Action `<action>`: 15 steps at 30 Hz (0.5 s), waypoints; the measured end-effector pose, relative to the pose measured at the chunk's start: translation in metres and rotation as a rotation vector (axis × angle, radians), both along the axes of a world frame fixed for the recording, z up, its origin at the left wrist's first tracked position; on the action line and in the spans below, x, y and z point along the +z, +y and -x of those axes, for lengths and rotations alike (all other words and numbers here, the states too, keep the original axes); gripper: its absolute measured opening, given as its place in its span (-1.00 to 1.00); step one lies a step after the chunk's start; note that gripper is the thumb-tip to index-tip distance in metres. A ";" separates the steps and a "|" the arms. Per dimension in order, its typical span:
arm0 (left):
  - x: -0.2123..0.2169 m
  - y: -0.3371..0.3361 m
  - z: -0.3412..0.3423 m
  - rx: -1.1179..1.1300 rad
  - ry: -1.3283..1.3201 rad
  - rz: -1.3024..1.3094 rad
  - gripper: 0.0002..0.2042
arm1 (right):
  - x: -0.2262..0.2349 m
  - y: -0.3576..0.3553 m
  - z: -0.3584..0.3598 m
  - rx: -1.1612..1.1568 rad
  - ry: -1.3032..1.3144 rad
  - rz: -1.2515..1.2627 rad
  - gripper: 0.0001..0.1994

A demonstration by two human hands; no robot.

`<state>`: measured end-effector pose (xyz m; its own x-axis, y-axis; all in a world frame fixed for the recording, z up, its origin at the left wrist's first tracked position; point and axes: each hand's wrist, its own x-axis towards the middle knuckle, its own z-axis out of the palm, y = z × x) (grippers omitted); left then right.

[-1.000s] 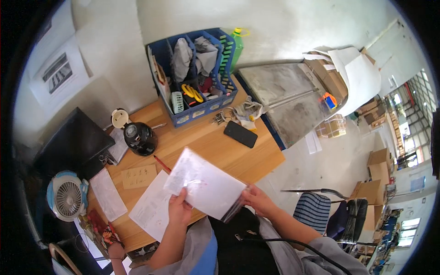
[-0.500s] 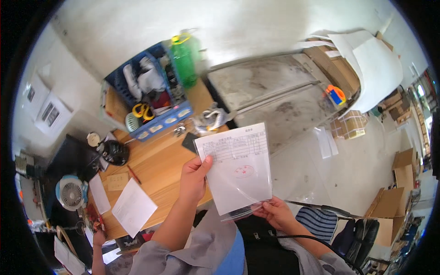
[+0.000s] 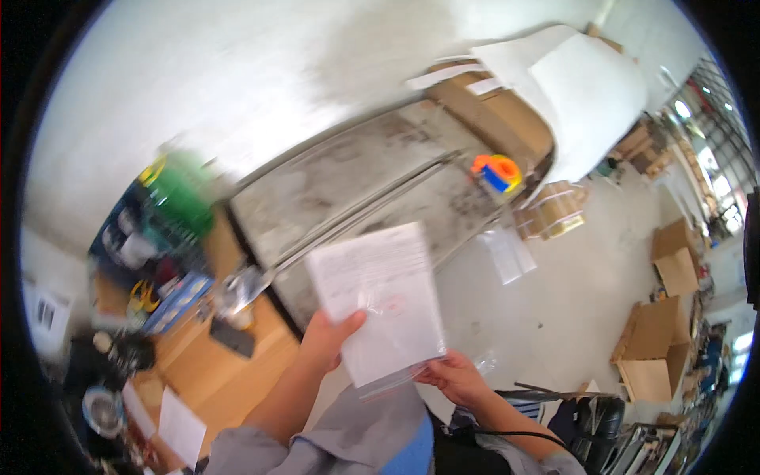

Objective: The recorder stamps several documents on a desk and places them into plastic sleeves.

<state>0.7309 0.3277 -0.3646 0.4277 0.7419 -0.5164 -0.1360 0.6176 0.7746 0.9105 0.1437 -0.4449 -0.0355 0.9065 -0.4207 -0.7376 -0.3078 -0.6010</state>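
Observation:
A clear plastic bag (image 3: 388, 269) with a white printed form inside, bearing a red oval stamp, is held up in front of me. My left hand (image 3: 326, 340) grips its left edge, thumb on the front face and fingers behind. At the lower right corner, my right hand (image 3: 457, 378) pinches the bag's clear bottom end. The paper tilts slightly, and its print is blurred.
To the left, a wooden desk (image 3: 194, 364) carries a blue crate, a green bottle (image 3: 178, 198), a dark phone (image 3: 232, 338) and a white sheet (image 3: 181, 427). Ahead lies a stained grey worktop (image 3: 348, 166) with an orange-and-blue tape dispenser (image 3: 497, 173). Cardboard boxes (image 3: 653, 348) stand right.
My view has swung right, so the desk and crate now sit farther left and the grey worktop is more central. Both hands keep hold of the bag.

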 end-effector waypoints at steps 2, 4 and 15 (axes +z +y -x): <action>-0.070 0.011 -0.019 0.120 0.068 -0.078 -0.69 | -0.002 0.045 -0.062 0.157 -0.182 0.072 -0.67; -0.092 0.034 -0.042 0.170 0.391 -0.296 -0.68 | -0.026 0.107 -0.146 0.369 -0.782 -0.097 -0.56; -0.077 0.129 -0.303 0.368 0.074 -0.276 -0.61 | -0.133 0.320 -0.499 0.316 -2.107 0.222 -0.49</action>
